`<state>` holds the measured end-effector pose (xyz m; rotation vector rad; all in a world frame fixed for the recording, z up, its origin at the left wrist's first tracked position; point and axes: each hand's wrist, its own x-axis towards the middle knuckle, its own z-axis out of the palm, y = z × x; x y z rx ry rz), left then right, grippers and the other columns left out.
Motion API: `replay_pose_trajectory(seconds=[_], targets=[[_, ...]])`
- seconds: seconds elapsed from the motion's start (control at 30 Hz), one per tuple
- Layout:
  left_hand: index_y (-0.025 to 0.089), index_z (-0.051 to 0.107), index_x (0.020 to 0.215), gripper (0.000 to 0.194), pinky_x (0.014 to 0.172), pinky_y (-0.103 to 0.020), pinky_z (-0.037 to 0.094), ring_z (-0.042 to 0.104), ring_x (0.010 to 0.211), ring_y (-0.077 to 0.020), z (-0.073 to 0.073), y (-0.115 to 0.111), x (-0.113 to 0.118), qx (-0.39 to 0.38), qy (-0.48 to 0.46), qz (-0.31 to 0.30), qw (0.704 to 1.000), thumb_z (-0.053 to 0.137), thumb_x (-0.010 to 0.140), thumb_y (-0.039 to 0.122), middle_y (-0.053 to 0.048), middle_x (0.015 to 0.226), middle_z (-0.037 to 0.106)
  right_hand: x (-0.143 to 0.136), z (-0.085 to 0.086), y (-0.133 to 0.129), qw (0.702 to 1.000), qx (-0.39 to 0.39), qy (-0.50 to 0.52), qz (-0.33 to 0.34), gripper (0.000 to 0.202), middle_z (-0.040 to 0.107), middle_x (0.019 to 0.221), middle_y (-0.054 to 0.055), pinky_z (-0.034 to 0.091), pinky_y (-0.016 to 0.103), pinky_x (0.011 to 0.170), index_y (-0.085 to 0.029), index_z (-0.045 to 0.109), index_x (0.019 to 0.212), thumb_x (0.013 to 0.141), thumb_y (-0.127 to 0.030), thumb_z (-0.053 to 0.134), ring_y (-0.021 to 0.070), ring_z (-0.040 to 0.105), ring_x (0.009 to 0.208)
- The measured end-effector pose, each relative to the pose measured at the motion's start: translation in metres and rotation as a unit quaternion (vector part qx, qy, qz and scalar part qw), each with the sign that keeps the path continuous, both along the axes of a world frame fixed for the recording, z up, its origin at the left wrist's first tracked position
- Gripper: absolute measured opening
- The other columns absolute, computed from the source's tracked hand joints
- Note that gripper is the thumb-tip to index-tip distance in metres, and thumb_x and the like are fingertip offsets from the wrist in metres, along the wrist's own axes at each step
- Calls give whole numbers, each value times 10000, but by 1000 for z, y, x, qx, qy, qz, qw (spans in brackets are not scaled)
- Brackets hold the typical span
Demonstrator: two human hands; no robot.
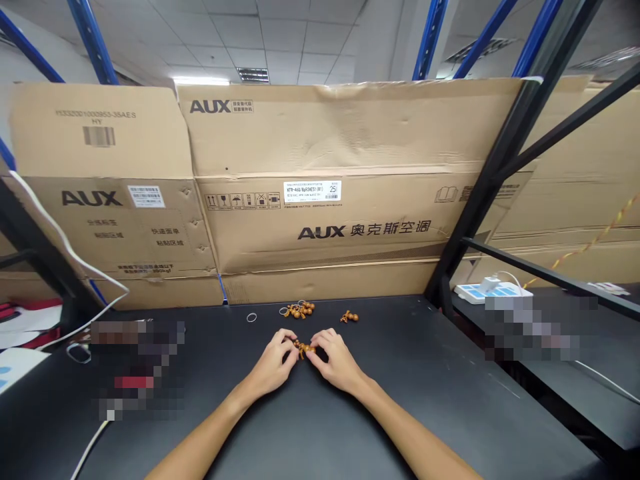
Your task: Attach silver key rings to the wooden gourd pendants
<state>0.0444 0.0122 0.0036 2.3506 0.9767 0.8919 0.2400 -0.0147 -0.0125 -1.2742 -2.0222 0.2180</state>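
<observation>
Near the middle of the black table [300, 413], my left hand [274, 363] and my right hand [337, 363] meet at a small brown beaded ornament [305, 349]. My left fingers pinch its left end, and my right thumb and fingers hold its right end. Just beyond my hands lies a pile of similar brown ornaments [299, 310] with metal rings among them. A single brown ornament [351, 317] rests to the right of the pile. Left of the pile, a loose metal ring [251, 317] lies flat.
Cardboard panels [320, 147] stand along the table's back edge. A white cable [70, 243] hangs at the left, beside blurred items [140, 360]. Black rack posts [475, 180] rise at the right, with a white power strip [473, 293] on the neighbouring table.
</observation>
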Motion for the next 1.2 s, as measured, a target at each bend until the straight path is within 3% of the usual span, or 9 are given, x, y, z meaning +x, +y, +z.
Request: replay_pose_trajectory(seconds=[0.13,0.37,0.57,0.77,0.97,1.2], targets=[[172,616,669,340,884,-321,453,569,933,-186,-2,1,0,-9,17,7,1000,458,926,330,-74,1018,559,-1,1,-1,1000,4,0,14,80,622,936,46,418,352,790,-211,577,860,885,-284,553,207,530,904],[176,625,772,303,931,-339,432,549,1005,-189,1,-1,-1,-10,8,-19,1000,383,942,246,-85,1091,542,-1,1,-1,1000,-5,-5,-8,89,624,928,44,411,353,775,-210,575,846,886,-287,553,213,527,901],[171,611,608,403,892,-331,446,567,942,-191,-2,3,-1,-22,8,-1,1000,430,936,320,-78,1023,569,-1,5,-3,1000,-1,-3,16,94,625,948,46,415,354,786,-220,581,870,900,-295,534,207,533,914],[179,656,769,306,920,-330,439,547,1011,-196,1,1,-2,-27,-7,-33,999,416,937,269,-87,1125,548,-1,2,-1,1000,-3,-7,-12,121,624,927,53,416,364,777,-214,577,851,896,-318,536,221,524,916],[171,625,589,415,899,-332,438,564,945,-191,-1,3,-2,-35,5,-9,999,446,930,324,-77,1036,572,-1,5,-3,1000,4,3,26,86,623,968,50,419,360,804,-222,577,904,902,-296,534,211,528,936],[181,684,763,309,903,-321,441,556,976,-194,2,1,-3,-29,-17,-28,999,448,925,298,-83,1114,551,0,0,2,1000,4,-13,-27,193,617,874,55,423,356,745,-207,565,758,904,-325,523,218,530,883]])
